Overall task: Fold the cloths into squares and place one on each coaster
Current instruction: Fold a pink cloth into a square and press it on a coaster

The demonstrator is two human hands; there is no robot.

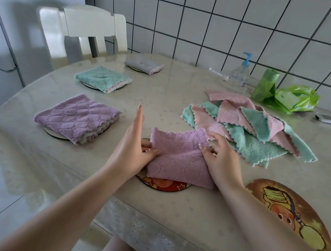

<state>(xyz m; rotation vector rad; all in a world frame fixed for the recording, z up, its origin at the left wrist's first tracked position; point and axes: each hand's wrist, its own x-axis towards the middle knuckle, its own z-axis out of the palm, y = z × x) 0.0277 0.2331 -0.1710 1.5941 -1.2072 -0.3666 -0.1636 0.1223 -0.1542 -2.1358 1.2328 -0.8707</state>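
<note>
Lilac cloth (pixel 179 157): lies at lower centre of the frame, over a round printed coaster (pixel 162 184) whose near rim shows beneath it; far flap is raised and not yet laid down
Left hand (pixel 135 148): thumb and curled fingers pinch the cloth's left edge while your index finger stands out straight, away from the fabric
Right hand (pixel 218 157): fingers spread and bent, tips on the cloth's right edge at the fold; whether you truly pinch it or only press it cannot be told
Step in hand: judged to be the closing fold that makes this cloth a square
Doing it well: bring the raised flap over so its scalloped edge meets the near edge, match both corners before you let go, then smooth flat from the middle outward
Placement: centre the square so the coaster's rim shows evenly around it; at present it sits towards the right of the disc
Done already: purple folded cloth (pixel 77 120) at mid left, teal folded cloth (pixel 103 78) above it, grey folded cloth (pixel 143 64) furthest back, each on its own coaster
Still to fill: the empty coaster (pixel 289 212) at lower right
Supply: loose pile of pink and teal cloths (pixel 252 127) at right of centre, just beside your right hand
</note>
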